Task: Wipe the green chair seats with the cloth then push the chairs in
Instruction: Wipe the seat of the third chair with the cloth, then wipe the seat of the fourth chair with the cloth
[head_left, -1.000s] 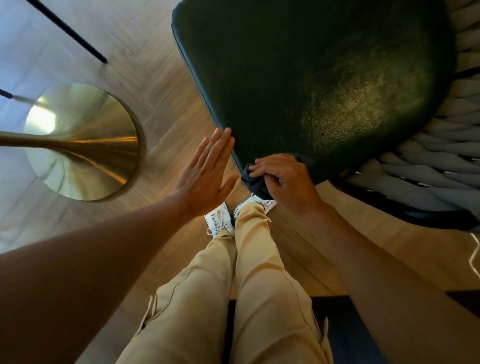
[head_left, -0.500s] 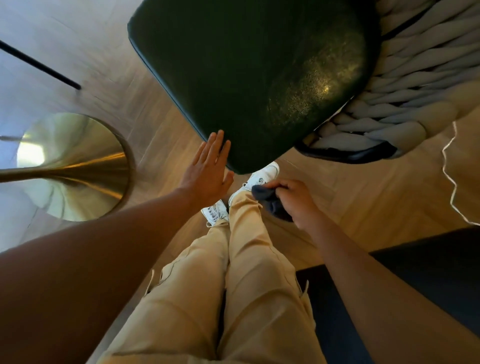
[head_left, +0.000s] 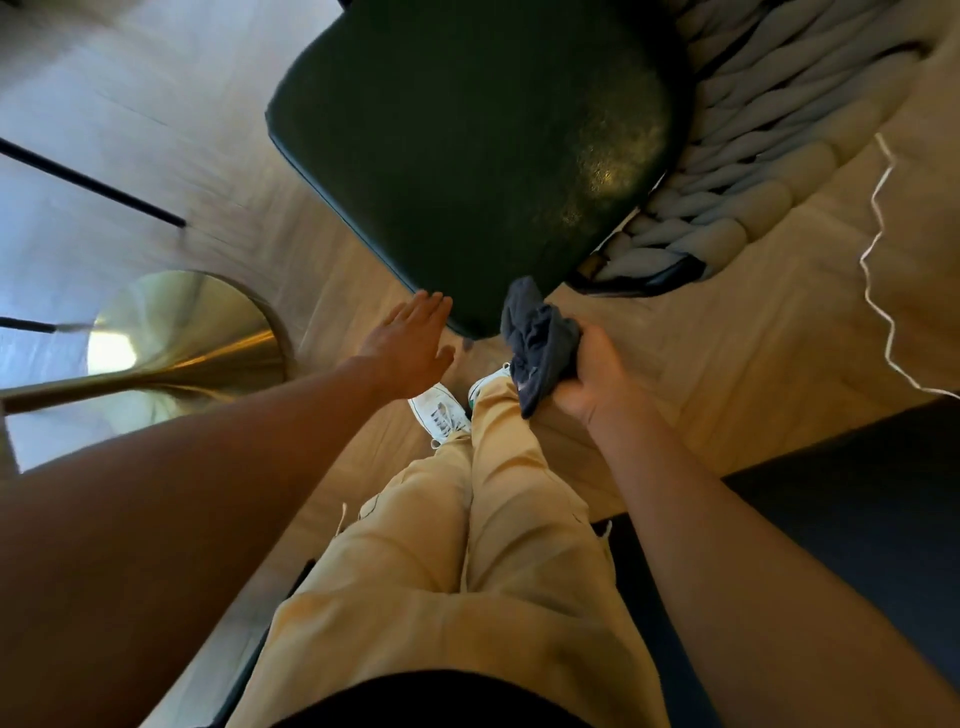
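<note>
A dark green chair seat fills the upper middle of the head view, with its woven grey backrest to the right. My left hand is flat with straight fingers, its fingertips at the seat's near left edge. My right hand grips a crumpled dark grey cloth, held just off the seat's near corner, above my right leg. The cloth's top end overlaps the seat edge in view.
A brass table base stands on the wooden floor at left, with thin black legs beyond it. A dark rug lies at lower right. A white cord runs along the floor at right.
My right hand has lifted the cloth off the seat's near corner and turned palm-up with it. My left hand has stayed flat at the seat's edge. The view has shifted, so the chair sits farther away.
</note>
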